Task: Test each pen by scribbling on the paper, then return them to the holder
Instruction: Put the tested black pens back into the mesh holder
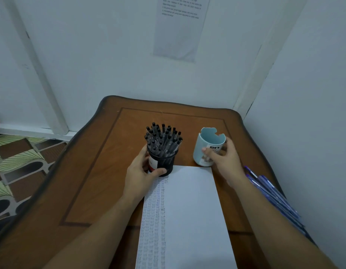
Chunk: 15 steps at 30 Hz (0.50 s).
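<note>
A black round holder (164, 162) packed with several black-capped pens (162, 137) stands at the top left corner of the white paper (189, 214). My left hand (142, 172) grips this holder from the left, thumb across its front. To the right stands a pale blue holder (206, 145) with a label; nothing shows above its rim. My right hand (225, 159) curls round it from the right. The paper carries columns of small scribbles (154, 216) down its left side.
Everything sits on a small brown wooden table (94, 171) pushed into a white corner. Several blue pens (273, 193) lie along the table's right edge by the wall. A printed sheet (180, 26) hangs on the back wall. Patterned floor (14, 164) shows at left.
</note>
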Motion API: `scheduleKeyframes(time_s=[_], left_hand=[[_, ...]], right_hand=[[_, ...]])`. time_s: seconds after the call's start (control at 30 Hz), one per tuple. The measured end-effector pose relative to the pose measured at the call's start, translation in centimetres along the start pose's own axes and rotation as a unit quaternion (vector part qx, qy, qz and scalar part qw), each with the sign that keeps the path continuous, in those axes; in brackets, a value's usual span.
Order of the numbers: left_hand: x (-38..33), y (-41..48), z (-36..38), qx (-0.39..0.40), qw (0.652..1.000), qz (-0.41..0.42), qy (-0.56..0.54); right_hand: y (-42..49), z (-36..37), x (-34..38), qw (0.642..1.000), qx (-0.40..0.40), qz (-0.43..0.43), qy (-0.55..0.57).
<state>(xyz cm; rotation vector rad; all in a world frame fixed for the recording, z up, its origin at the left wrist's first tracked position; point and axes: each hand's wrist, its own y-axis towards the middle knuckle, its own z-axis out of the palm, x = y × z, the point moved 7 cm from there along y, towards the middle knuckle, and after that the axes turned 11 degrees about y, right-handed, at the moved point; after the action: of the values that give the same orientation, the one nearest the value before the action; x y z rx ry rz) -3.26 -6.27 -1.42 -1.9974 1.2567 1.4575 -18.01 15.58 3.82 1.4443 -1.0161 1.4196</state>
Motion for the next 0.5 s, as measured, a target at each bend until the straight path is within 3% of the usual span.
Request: scheduleKeyframes(time_s=[0.23,0.5], left_hand=[[-1.2,-0.5,-0.3,-0.002,0.999,0.002,0.035],[-2.4,-1.2,-0.2,0.009,1.000,-0.011,0.027]], right_hand=[[-8.6,0.4,-2.8,0.996,0.047,0.027,0.078],[-9.9,1.0,-3.9,0.992,0.053,0.022,0.109]])
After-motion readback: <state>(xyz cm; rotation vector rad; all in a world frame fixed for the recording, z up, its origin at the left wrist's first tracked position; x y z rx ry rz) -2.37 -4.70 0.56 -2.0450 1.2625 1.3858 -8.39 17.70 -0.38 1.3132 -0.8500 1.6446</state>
